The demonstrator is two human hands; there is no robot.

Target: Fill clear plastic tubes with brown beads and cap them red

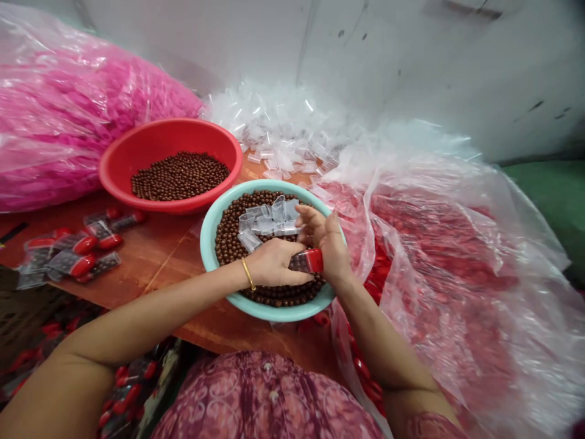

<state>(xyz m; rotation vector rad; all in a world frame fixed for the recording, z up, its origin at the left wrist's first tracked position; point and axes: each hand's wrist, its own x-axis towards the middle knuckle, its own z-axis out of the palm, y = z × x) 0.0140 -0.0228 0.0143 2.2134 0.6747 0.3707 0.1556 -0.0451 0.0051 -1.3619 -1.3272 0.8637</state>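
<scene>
A teal bowl full of small brown balls stands on the wooden table in front of me. Several empty clear tubes lie on top of the balls. Over the bowl, my left hand is closed round a clear tube with a red cap, which holds brown balls. My right hand grips the capped end of the same tube, fingers curled.
A red bowl of brown balls stands behind. Filled, bagged red-capped tubes lie at the left. A pink-filled plastic bag sits far left, a heap of clear tubes behind, and a big bag of red caps at the right.
</scene>
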